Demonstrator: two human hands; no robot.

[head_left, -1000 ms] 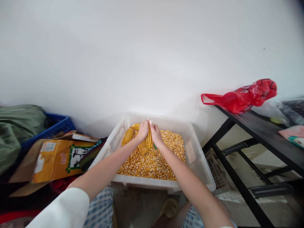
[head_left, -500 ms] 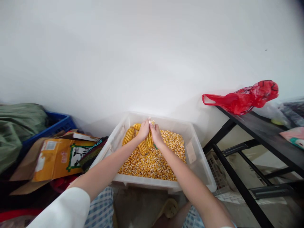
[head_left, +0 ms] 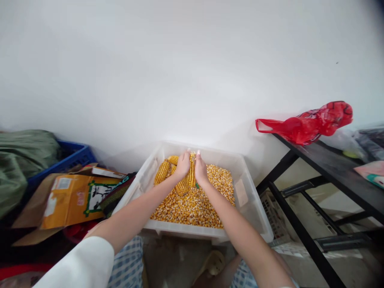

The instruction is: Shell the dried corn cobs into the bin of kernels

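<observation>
A white plastic bin (head_left: 255, 208) sits low in front of me, holding loose corn kernels (head_left: 192, 210) and several yellow corn cobs (head_left: 162, 172). Over the back part of the bin, my left hand (head_left: 183, 165) and my right hand (head_left: 201, 170) face each other with curled fingers. Between their fingertips shows the end of a corn cob (head_left: 193, 156), which both hands grip; my fingers cover part of it. More whole cobs lie just below and left of my hands on the kernels. A small green bit (head_left: 197, 185) peeks out beside my right wrist.
A black-framed table (head_left: 339, 168) on the right bears a red plastic bag (head_left: 312, 124). To the left are an opened orange cardboard box (head_left: 75, 200) and a blue crate (head_left: 75, 158) under green cloth (head_left: 27, 160). A white wall (head_left: 192, 72) rises behind the bin.
My hands, pressed together before, have moved slightly apart, the right one shifting to the right. More of the cobs between them now shows.
</observation>
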